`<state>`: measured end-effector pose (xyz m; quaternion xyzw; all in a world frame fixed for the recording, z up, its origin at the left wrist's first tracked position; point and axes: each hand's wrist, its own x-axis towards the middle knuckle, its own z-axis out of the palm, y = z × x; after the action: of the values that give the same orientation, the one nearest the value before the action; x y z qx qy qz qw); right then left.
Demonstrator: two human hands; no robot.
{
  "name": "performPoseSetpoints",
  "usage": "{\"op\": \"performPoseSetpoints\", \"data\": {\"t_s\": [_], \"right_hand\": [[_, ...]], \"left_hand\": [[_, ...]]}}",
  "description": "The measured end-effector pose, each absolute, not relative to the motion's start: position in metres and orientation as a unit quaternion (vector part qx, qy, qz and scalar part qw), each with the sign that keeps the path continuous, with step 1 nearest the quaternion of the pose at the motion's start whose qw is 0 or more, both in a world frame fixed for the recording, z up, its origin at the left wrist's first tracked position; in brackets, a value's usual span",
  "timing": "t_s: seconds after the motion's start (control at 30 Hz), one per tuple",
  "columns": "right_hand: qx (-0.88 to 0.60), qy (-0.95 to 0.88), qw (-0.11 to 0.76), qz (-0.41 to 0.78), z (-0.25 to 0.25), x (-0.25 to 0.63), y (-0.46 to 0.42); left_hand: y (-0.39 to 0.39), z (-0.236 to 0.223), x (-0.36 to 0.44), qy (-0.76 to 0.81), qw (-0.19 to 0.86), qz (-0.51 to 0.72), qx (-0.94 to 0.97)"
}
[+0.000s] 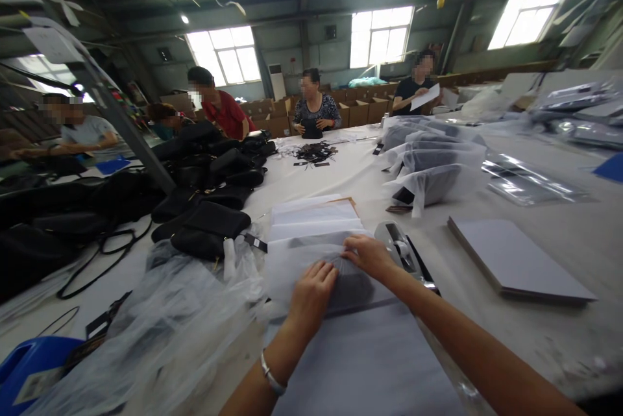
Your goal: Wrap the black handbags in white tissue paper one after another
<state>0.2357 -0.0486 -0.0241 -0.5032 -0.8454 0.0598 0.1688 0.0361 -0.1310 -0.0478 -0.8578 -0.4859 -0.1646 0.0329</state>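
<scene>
Dark item sits wrapped in thin white tissue paper on the counter, left hand lying nearly flat on the wrap with fingers together, right hand pinching a gathered bit of it just beside. Tape dispenser near the right hand, stack of gray sheets further right. Black bags piled to the left by crumpled clear plastic, tissue-wrapped bundles beyond the dispenser.
</scene>
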Motion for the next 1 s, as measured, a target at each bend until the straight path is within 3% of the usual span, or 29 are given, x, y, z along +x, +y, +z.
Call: {"op": "performPoseSetpoints", "data": {"t_s": [0.17, 0.37, 0.6, 0.77, 1.0], "right_hand": [[-0.537, -0.817, 0.209, 0.010, -0.017, 0.257, -0.041], [-0.624, -0.707, 0.333, -0.024, -0.033, 0.345, -0.086], [-0.733, -0.555, 0.343, 0.193, -0.067, 0.379, -0.139], [-0.683, -0.456, 0.450, 0.352, -0.064, 0.356, -0.137], [-0.643, -0.412, 0.573, 0.298, -0.041, 0.341, -0.165]], "left_hand": [[-0.127, -0.059, 0.042, -0.552, 0.015, -0.136, -0.823], [-0.124, -0.050, 0.038, -0.575, -0.013, -0.101, -0.812], [-0.125, -0.057, 0.041, -0.577, 0.002, -0.094, -0.812], [-0.127, -0.057, 0.039, -0.573, 0.007, -0.095, -0.814], [-0.128, -0.061, 0.038, -0.571, 0.012, -0.104, -0.814]]}}
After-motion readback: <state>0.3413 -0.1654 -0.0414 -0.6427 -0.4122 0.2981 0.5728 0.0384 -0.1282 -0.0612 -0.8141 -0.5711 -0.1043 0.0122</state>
